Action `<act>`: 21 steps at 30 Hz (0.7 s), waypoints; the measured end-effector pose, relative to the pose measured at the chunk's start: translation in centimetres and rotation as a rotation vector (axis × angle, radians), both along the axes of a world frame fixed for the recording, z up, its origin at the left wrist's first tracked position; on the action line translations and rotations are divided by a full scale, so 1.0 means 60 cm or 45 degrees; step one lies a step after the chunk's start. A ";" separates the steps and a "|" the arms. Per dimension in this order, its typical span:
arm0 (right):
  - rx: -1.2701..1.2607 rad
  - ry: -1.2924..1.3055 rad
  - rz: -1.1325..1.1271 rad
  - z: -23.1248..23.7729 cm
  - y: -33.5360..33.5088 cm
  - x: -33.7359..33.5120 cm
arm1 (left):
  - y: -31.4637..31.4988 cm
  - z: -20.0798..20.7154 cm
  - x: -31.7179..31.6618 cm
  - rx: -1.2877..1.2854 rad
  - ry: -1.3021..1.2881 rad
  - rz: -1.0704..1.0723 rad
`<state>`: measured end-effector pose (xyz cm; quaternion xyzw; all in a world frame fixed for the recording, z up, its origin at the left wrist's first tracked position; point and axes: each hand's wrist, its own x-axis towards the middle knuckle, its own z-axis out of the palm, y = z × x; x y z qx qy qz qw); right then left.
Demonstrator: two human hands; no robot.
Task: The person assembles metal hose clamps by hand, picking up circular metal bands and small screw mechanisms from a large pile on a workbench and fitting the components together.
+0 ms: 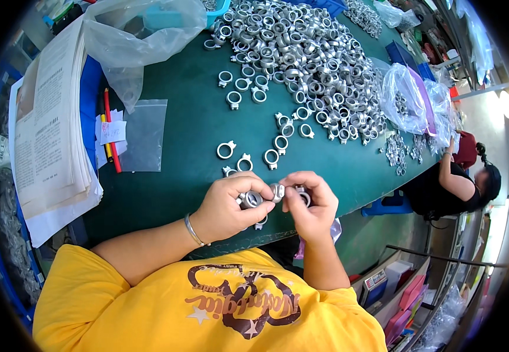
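My left hand [231,202], with a metal bangle on its wrist, is closed on a silvery metal ring clamp [250,200]. Between the fingertips of both hands another ring clamp [277,192] is pinched, seen nearly edge-on. A further ring clamp [305,198] is held in the curled fingers of my right hand [313,208], partly hidden by them. Just beyond the hands, loose ring clamps with small lugs, such as this ring clamp [226,150], lie on the green table [184,129]. One more ring clamp [261,222] shows below my left hand.
A large heap of ring clamps [325,76] covers the table's far middle. Papers [49,129], pencils [110,129] and a clear bag [146,135] lie at left. Plastic bags [404,97] and small metal parts [396,151] are at right, near another person [454,188].
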<state>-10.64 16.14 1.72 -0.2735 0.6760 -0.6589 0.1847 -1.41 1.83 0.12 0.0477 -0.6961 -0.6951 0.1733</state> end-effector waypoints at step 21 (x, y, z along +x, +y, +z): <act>0.057 -0.462 0.300 -0.001 0.012 -0.008 | -0.001 -0.006 -0.002 -0.204 0.176 0.006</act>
